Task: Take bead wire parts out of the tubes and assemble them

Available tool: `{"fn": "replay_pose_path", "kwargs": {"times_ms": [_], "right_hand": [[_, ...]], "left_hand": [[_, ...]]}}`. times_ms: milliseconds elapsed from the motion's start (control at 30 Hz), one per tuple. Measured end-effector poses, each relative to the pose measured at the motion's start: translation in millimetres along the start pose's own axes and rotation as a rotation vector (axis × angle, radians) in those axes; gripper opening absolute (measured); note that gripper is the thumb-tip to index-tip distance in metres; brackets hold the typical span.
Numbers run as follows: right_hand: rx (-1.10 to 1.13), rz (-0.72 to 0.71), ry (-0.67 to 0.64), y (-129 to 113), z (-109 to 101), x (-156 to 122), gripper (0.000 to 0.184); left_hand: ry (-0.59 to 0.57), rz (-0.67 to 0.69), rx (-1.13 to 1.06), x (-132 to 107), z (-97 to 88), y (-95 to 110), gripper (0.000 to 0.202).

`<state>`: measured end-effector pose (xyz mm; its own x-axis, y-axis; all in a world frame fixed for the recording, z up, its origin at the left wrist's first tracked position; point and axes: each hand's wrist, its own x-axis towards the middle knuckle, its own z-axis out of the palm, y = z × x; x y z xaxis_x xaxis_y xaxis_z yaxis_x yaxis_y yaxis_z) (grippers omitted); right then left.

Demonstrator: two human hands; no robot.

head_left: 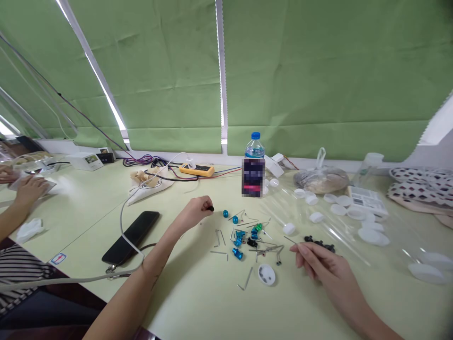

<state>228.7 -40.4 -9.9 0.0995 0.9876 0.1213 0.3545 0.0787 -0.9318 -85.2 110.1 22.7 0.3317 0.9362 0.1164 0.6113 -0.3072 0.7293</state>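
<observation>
My left hand [194,213] is closed in a pinch on a small black part [211,208], held over the table left of the scattered pieces. Between the fingertips of my right hand [323,267] is a thin metal hex key [290,240], its tip pointing left. Blue metal parts [238,254], a green one [258,227] and a black one [252,242] lie among loose hex keys [227,254] between my hands. Nearer to me sits a white cap [266,275] with small dark bits inside. Several black knob-like parts [319,243] lie just behind my right hand.
A smartphone [130,237] and a grey cable [122,222] lie by my left forearm. Behind stand a yellow power strip [197,170] and a water bottle [255,150]. Clear tubes [345,241] and white caps [373,236] spread rightward. A co-worker's hands [30,189] are far left.
</observation>
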Motion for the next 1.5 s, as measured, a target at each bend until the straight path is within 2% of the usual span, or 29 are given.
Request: {"fn": "replay_pose_path", "kwargs": {"times_ms": [100,200,333,433,533,600,667,733,900,1033,1100,1200,1300,1400,1500], "right_hand": [[0.015,0.025,-0.004,0,0,0,0.037],[0.021,0.046,-0.009,-1,1,0,0.037],[0.011,0.051,-0.028,-3,0,-1,0.036],[-0.023,0.035,-0.027,-2,-1,-1,0.037],[-0.074,-0.024,-0.041,2,0,-3,0.033],[-0.109,-0.091,-0.064,6,1,-5,0.027],[-0.155,-0.181,-0.084,7,3,-9,0.023],[-0.202,-0.268,-0.078,6,7,-15,0.019],[-0.250,-0.387,-0.009,-5,21,-32,0.011],[-0.257,-0.445,-0.074,-5,25,-34,0.010],[-0.230,-0.414,-0.075,-4,25,-31,0.011],[-0.162,-0.311,-0.052,-3,23,-28,0.016],[-0.134,-0.251,-0.089,-4,21,-26,0.019],[-0.139,-0.237,-0.108,-5,20,-26,0.020],[-0.163,-0.283,-0.119,-4,19,-26,0.019]], "left_hand": [[0.065,0.021,-0.208,-3,-9.1,14,0.021],[0.099,0.017,-0.439,-6,-13.2,22,0.022],[0.038,-0.017,-0.767,-9,-5.5,25,0.025],[-0.053,-0.060,-0.958,-14,12.5,31,0.029],[-0.151,-0.092,-1.088,-26,37.5,47,0.031],[-0.210,-0.115,-1.165,-37,54.4,58,0.031],[-0.292,-0.191,-1.367,-47,69.3,66,0.029],[-0.315,-0.247,-1.456,-56,81.5,70,0.026],[-0.362,-0.310,-1.477,-71,99.3,74,0.029],[-0.416,-0.322,-1.503,-76,101.2,77,0.021],[-0.446,-0.309,-1.495,-75,100.5,77,0.020],[-0.481,-0.284,-1.430,-72,100.3,73,0.029],[-0.501,-0.277,-1.380,-70,100.5,70,0.030],[-0.504,-0.238,-1.312,-67,99.6,69,0.026],[-0.472,-0.206,-1.259,-64,98.1,70,0.021]]}}
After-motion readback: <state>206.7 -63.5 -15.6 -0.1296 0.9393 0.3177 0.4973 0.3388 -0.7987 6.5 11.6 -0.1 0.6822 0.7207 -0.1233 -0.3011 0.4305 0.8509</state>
